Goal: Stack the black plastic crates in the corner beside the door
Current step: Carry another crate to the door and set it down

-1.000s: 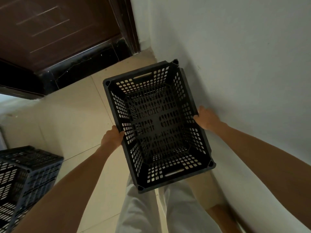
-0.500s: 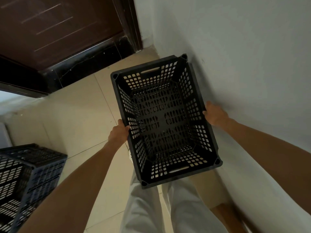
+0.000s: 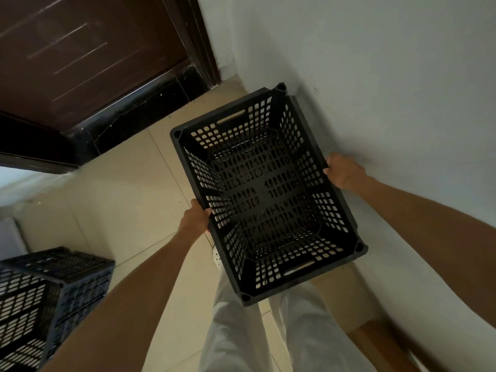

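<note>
The black crate (image 3: 268,194), mid-frame and open side up, is gripped on its long rims by the left hand (image 3: 194,218) and right hand (image 3: 345,173), its long axis pointing up-frame toward the corner beside the door (image 3: 80,55), along the right-hand wall (image 3: 375,76)

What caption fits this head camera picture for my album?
Both hands, left hand and right hand, hold an empty black crate beside the white wall, near the dark door.

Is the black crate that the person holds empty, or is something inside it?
Empty. The open top of the black crate faces the camera, and its perforated bottom and walls show bare. The left hand and right hand grip its long sides.
</note>
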A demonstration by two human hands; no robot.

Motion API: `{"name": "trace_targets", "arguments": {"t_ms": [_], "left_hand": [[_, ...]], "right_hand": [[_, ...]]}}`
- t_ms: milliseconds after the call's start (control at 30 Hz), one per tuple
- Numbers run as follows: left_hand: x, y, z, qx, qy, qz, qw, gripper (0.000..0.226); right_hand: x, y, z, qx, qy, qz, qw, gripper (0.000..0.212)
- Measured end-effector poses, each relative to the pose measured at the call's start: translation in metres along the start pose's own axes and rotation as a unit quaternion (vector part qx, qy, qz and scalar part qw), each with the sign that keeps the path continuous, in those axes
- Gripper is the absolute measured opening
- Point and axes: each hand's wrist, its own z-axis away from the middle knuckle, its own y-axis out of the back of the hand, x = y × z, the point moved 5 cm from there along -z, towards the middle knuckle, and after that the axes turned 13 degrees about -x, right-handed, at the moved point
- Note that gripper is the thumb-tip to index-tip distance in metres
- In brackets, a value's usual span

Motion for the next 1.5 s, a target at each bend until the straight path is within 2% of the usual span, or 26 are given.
{"name": "trace_targets", "arguments": {"t_ms": [167,200,267,333,433,567,633,733,800,867,967,1100,1233,1500], "left_hand": [[-0.004,0.005,-0.005,-0.02,-0.005,-0.031,0.999,0.038],[-0.005,0.007,-0.006,-0.022,0.0,-0.065,0.998,0.04],[-0.003,0.017,-0.006,-0.005,0.017,-0.226,0.974,0.043],[0.006,0.028,-0.004,0.037,-0.004,-0.411,0.911,0.05],[0.025,0.021,0.004,0.072,-0.125,-0.576,0.805,0.046],[0.028,-0.03,0.026,0.049,-0.303,-0.647,0.698,0.029],[0.016,-0.061,0.035,0.018,-0.367,-0.65,0.665,0.03],[-0.005,-0.105,0.038,-0.033,-0.399,-0.624,0.671,0.035],[-0.016,-0.136,0.041,-0.047,-0.409,-0.609,0.678,0.047],[-0.027,-0.167,0.047,-0.061,-0.421,-0.584,0.692,0.061],[-0.039,-0.198,0.054,-0.062,-0.444,-0.58,0.68,0.072],[-0.041,-0.2,0.054,0.015,-0.511,-0.552,0.659,0.058],[-0.041,-0.2,0.053,0.022,-0.529,-0.541,0.653,0.054],[-0.041,-0.191,0.056,-0.017,-0.527,-0.558,0.64,0.056]], "right_hand": [[-0.001,-0.009,0.017,0.036,0.009,-0.011,0.999,0.028],[0.0,-0.012,0.022,0.046,0.008,-0.009,0.999,0.032],[0.003,-0.021,0.034,0.077,-0.004,-0.004,0.997,0.045],[0.005,-0.037,0.048,0.126,-0.011,-0.007,0.992,0.051],[0.001,-0.073,0.076,0.193,-0.004,-0.005,0.981,0.052],[-0.014,-0.144,0.107,0.196,0.007,0.018,0.98,0.054],[-0.025,-0.184,0.119,0.183,0.012,0.033,0.982,0.054],[-0.033,-0.235,0.129,0.149,0.01,0.05,0.988,0.05],[-0.03,-0.255,0.132,0.139,-0.008,0.055,0.989,0.046],[-0.026,-0.262,0.132,0.148,-0.019,0.058,0.987,0.042],[-0.024,-0.259,0.131,0.191,-0.011,0.064,0.979,0.037],[-0.026,-0.259,0.132,0.227,0.022,0.071,0.971,0.037],[-0.027,-0.257,0.134,0.252,0.027,0.065,0.965,0.038],[-0.017,-0.258,0.125,0.15,0.07,0.036,0.986,0.044]]}}
